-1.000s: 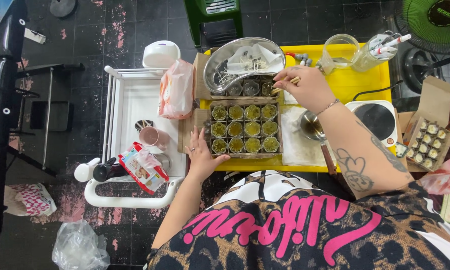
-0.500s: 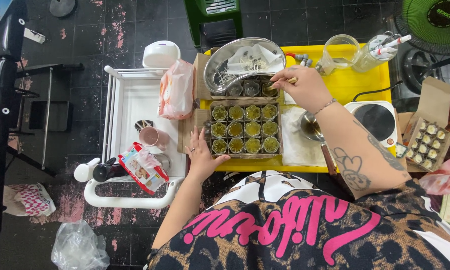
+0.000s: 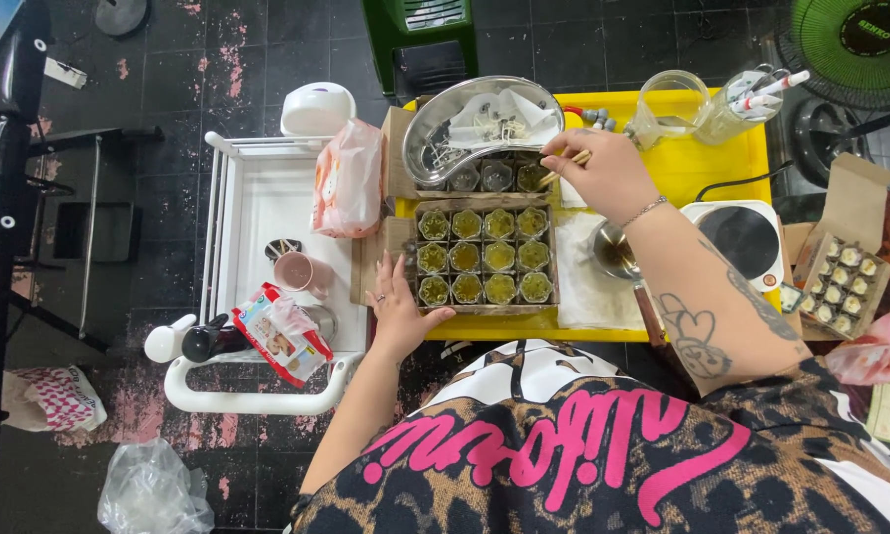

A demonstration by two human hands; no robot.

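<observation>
Spill risk: right hand [image 3: 608, 173], fingers pinched on a thin stick [image 3: 564, 168] over the small jars [image 3: 485, 255] in the cardboard tray [image 3: 485, 309], could tip one, left hand [image 3: 398, 302] resting open against the tray's edge.

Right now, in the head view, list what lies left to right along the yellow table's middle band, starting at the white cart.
White cart → pink plastic bag → left hand → tray of small filled jars → small metal pot → white hot plate → open cardboard box of jars.

Right hand [image 3: 608, 173] perhaps slightly lower
</observation>
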